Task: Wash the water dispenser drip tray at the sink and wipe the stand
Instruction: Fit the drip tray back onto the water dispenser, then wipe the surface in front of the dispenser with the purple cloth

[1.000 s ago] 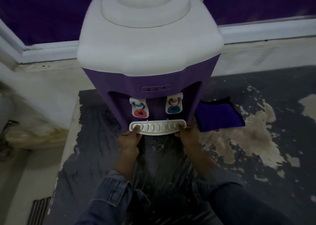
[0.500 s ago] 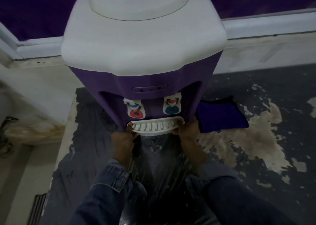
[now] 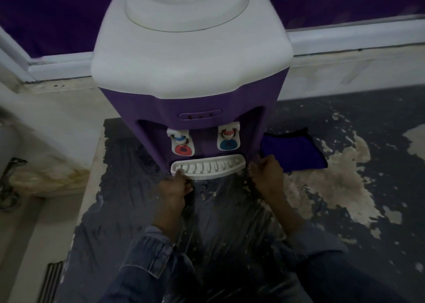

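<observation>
Drip tray (image 3: 207,167) seated at the base of the water dispenser (image 3: 190,105), left hand (image 3: 176,189) pinching its left end, right hand (image 3: 268,175) curled beside its right, hold unclear; we judge it light, stiff, best gripped at both ends.

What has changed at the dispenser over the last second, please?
The right hand has come off the tray's right end and shifted right, to the dispenser's lower corner, near the cloth. The left hand still grips the tray's left end, and the tray stays in the dispenser. The cloth has not moved.
</observation>
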